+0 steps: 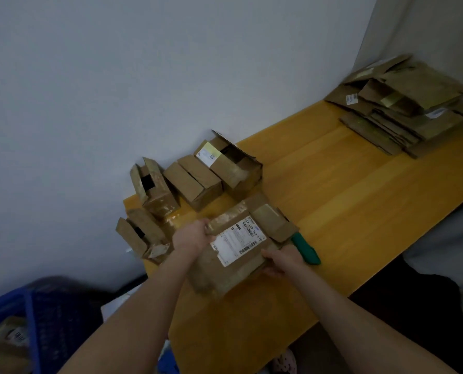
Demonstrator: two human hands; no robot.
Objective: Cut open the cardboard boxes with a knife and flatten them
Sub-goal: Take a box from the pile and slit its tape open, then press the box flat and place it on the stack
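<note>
Cardboard box (233,249) gripped at both ends on a yellow wooden table (360,190), its long axis running from near-left to far-right.

It is brown, scuffed, taped, with a white shipping label (237,241) on top and a flap (275,222) open at its far end; the left hand (192,237) clasps its left edge, the right hand (281,261) its near-right corner. A knife with a green handle (306,251) lies on the table just beside the right hand, handle toward the near-right, blade hidden under the flap. Five more opened boxes (198,176) stand along the wall behind, insides dark. A stack of flattened cardboard (403,109) lies at the table's far end. A blue crate (30,306) at lower left holds more cardboard.
</note>
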